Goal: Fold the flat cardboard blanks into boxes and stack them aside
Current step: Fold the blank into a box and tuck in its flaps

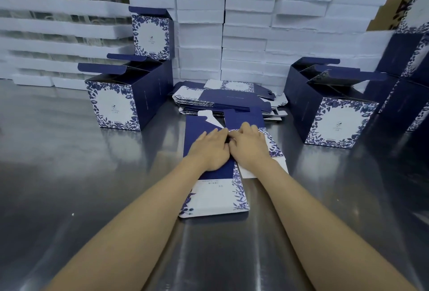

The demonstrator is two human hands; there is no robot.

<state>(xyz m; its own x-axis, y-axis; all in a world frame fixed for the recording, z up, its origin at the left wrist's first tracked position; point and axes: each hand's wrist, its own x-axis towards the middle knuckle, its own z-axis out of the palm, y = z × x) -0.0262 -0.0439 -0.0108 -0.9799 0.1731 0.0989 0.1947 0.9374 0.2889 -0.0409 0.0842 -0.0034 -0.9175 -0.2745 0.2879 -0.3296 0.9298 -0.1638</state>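
We have a single view, from a wide-angle camera worn on the head, looking forward and down across the steel table (69, 151). It sits close. The left hand (210, 151) and right hand (249, 149) reach in from the bottom edge to centre frame, and the stacked white boxes (246, 35) fill the top.
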